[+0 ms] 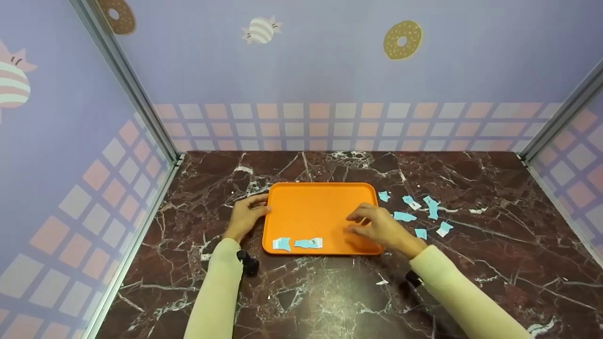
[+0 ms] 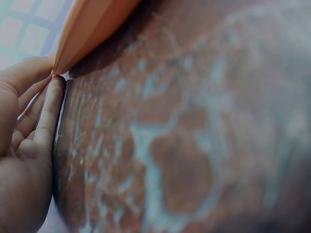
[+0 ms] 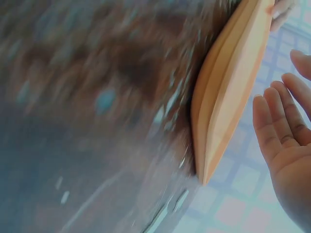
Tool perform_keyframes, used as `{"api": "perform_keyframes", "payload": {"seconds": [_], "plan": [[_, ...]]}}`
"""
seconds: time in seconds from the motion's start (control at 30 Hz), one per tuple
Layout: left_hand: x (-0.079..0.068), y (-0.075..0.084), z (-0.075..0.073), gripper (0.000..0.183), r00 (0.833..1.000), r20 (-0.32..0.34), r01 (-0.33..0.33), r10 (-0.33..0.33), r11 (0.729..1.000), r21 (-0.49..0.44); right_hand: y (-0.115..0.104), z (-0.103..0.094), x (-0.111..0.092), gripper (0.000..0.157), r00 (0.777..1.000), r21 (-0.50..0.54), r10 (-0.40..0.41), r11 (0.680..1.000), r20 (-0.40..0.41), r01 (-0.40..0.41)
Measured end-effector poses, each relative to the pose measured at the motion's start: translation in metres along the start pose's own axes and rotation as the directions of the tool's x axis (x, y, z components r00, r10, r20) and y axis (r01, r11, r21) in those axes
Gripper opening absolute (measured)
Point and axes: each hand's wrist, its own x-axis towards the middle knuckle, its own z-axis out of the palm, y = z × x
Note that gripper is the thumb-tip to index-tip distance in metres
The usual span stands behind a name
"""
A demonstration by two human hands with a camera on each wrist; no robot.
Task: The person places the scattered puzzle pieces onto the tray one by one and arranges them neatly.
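An orange tray lies flat on the marbled table. At its left edge my left hand holds the rim; in the left wrist view thumb and fingers meet at the tray's edge. Over the tray's right part hovers my right hand, fingers loosely bent and apart, nothing visible between them. The right wrist view shows that palm empty beside the tray. Along the tray's front edge lie two torn blue-and-white paper pieces, one at the left corner, another paper piece just right of it.
Several more torn blue paper pieces lie scattered on the table right of the tray, one piece close to its right rim. Patterned panels stand behind the table and at both sides.
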Motion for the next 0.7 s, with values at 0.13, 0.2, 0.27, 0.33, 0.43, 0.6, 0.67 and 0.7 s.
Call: {"api": "perform_keyframes", "payload": {"seconds": [0.13,0.2,0.27,0.33,0.43,0.6,0.67,0.7], "plan": [[-0.001,0.001,0.0,0.042,1.0,0.003,0.0,0.0,1.0,-0.003,0.007,-0.009,-0.006,0.02,0.999,-0.003,0.005,1.0,-0.039,-0.005],[-0.001,0.001,0.0,0.042,1.0,0.0,-0.001,0.001,1.0,0.0,0.012,-0.013,-0.01,0.02,0.999,-0.009,0.007,1.0,-0.053,-0.008],[-0.001,0.001,0.0,0.042,1.0,-0.003,-0.004,0.004,1.0,0.005,0.016,-0.016,-0.014,0.02,0.998,-0.013,0.013,1.0,-0.065,-0.014],[-0.001,0.001,0.0,0.042,1.0,-0.005,-0.007,0.007,1.0,0.009,0.019,-0.02,-0.018,0.02,0.997,-0.021,0.025,0.999,-0.079,-0.027],[-0.001,0.0,0.001,0.041,1.0,-0.003,-0.017,0.017,1.0,0.012,0.025,-0.024,-0.024,0.021,0.994,-0.029,0.033,0.999,-0.107,-0.037],[-0.003,0.003,0.0,0.041,1.0,0.005,0.001,-0.001,1.0,0.008,0.035,-0.032,-0.032,0.02,0.987,-0.055,0.026,0.998,-0.161,-0.035],[-0.003,0.004,0.0,0.042,1.0,0.007,0.012,-0.012,1.0,0.007,0.038,-0.036,-0.035,0.021,0.984,-0.072,0.028,0.997,-0.174,-0.041],[-0.003,0.004,-0.001,0.042,1.0,0.009,0.014,-0.014,1.0,0.01,0.04,-0.037,-0.037,0.021,0.983,-0.08,0.031,0.996,-0.18,-0.046]]}}
